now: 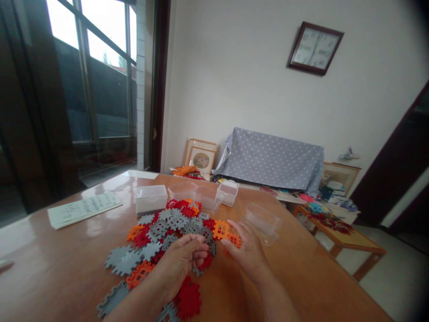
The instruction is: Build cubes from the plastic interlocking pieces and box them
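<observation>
My left hand (187, 256) is over the pile of interlocking plastic tiles, its fingers curled in and the thumb near them. Whether anything small is inside it is hidden. In my right hand (247, 245), between thumb and fingers, are orange interlocking tiles (221, 229) with toothed edges and window-like openings, at the right side of the pile. Grey tiles (159, 230), red tiles (188, 298) and another orange tile (140, 273) lie loosely spread and overlapping around and below my left hand.
Behind the pile stand clear plastic boxes (151, 199), with a small one (228, 193) farther right. An open clear container (263, 221) lies beyond my right hand. Papers (83, 209) rest at the left of the wooden table (318, 286). A low side table (348, 239) stands right.
</observation>
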Tool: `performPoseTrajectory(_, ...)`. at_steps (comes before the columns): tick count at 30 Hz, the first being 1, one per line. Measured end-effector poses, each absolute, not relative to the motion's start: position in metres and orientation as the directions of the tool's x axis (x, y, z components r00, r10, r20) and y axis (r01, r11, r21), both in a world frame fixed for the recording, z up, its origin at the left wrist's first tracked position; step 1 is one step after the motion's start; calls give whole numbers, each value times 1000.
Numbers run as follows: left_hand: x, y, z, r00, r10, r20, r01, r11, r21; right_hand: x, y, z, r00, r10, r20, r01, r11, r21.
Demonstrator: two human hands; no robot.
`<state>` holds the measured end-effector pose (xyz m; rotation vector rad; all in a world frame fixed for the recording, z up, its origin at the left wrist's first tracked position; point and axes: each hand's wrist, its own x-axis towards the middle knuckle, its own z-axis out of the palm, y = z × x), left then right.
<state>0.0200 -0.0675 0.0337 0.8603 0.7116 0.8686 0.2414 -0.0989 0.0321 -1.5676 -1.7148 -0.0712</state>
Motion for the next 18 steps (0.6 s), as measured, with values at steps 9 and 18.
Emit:
performPoseTrajectory(9,19,-67,30,469,865,-177,-336,360,870,253,-97,31,144,839,525,816,200,-542)
performPoseTrajectory(18,21,-69,36,466,866,-184,-281,342,897,305,-94,8,323,903,285,550,66,-833)
